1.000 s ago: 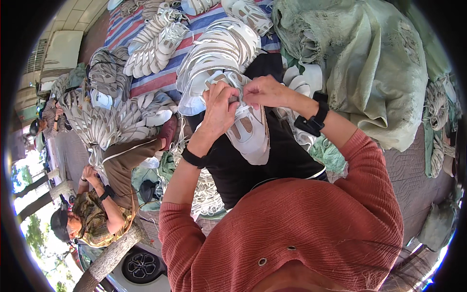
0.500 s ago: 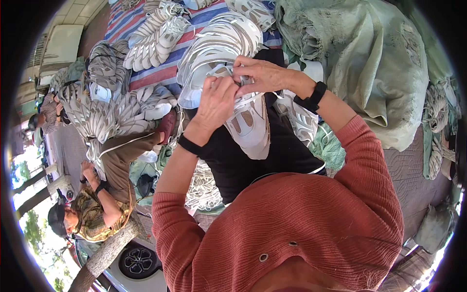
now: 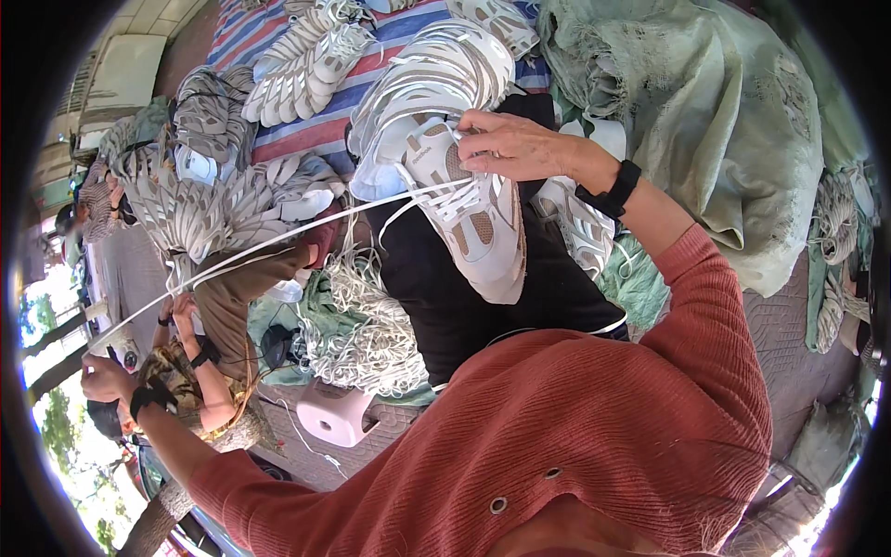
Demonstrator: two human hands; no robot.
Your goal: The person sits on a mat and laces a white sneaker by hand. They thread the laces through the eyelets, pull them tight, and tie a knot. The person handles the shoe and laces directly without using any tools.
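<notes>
A shoe upper point(image 3: 494, 265) lies on the lap point(image 3: 422, 283), a stack point(image 3: 445, 79) beyond it; a sack point(image 3: 715, 130) along the right edge of the sheet point(image 3: 297, 139); a lace pile point(image 3: 376, 353) left of the lap.

Bright daylight cast soft shadows, and white glare surrounded the foliage point(image 3: 61, 413) at lower left. Fisheye distortion bent edges near the dark rim.

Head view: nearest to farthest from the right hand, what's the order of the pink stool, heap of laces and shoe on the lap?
1. Shoe on the lap: at the right hand.
2. Heap of laces: left of the lap.
3. Pink stool: lower left, below that heap.
</notes>
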